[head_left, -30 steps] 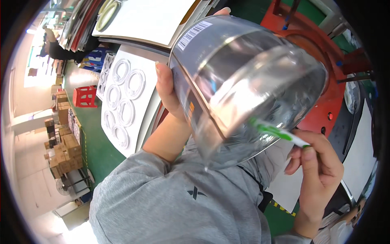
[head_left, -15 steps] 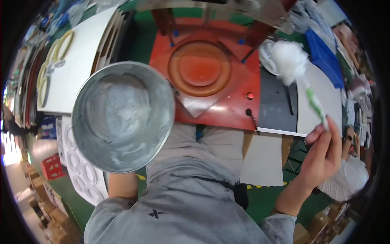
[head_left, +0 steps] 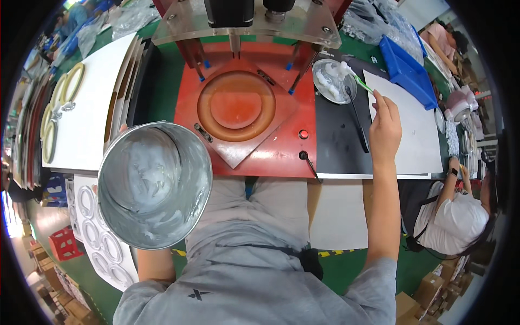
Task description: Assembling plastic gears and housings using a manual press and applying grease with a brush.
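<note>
My left hand (head_left: 124, 128) grips a grey metal bucket (head_left: 187, 216) by its side; most of that hand is hidden behind it. The bucket is tilted so its mouth faces up toward me, and white paste is smeared over its bottom and walls. In my right hand (head_left: 387, 130) is a slim green-and-white handled tool (head_left: 363, 83), pinched between the fingers. White paste covers its far end, which is at a round shallow dish (head_left: 337, 98) with more white paste in it. A black-handled tool (head_left: 357, 124) leans on the dish's near rim.
Ahead stands a red machine base (head_left: 276, 165) with a round orange-brown fixture (head_left: 236, 105) beneath a clear plate (head_left: 292, 27). A blue tray (head_left: 411, 76) lies far right. Cream rings (head_left: 49, 142) rest on a white board at left. Another person (head_left: 455, 216) sits at right.
My right hand has moved forward and left, bringing the tool from the air down to the dish; the big white clump now sits lower there. The bucket is lower and more tilted.
</note>
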### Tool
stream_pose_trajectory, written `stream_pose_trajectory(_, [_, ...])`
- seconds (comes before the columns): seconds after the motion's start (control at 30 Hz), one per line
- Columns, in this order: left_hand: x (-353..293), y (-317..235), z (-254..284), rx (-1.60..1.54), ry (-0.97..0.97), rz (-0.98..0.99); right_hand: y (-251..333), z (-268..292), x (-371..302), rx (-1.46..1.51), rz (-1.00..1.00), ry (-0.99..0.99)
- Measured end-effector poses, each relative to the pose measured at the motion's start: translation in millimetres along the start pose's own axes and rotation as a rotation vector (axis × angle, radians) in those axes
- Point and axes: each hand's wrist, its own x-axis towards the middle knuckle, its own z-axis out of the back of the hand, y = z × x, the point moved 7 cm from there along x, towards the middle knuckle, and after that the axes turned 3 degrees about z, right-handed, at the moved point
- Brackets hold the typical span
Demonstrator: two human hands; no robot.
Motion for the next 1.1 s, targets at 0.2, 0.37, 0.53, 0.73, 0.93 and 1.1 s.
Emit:
stream_pose_trajectory(0.2, [0, -11, -4, -0.028, 0.588, -0.144, -8, 2, -11, -0.049, 0.0, -0.028])
stream_pose_trajectory(0.37, [7, -7, 5, -0.042, 0.583, -0.128, 1, 0, -8, -0.106, 0.052, 0.018])
stream_pose_trajectory(0.53, [-2, -7, 7, -0.054, 0.593, -0.13, 7, 2, -6, -0.102, 0.112, -0.006])
stream_pose_trajectory(0.73, [0, -11, 3, -0.078, 0.624, -0.14, 10, 12, -10, -0.091, 0.13, -0.127])
stream_pose_trajectory(0.93, [-13, -10, 5, -0.069, 0.621, -0.136, 6, 9, -10, -0.074, 0.118, -0.112])
stream_pose_trajectory(1.1, [-3, -9, -7, -0.08, 0.648, -0.136, 11, 14, -6, -0.1, 0.162, -0.115])
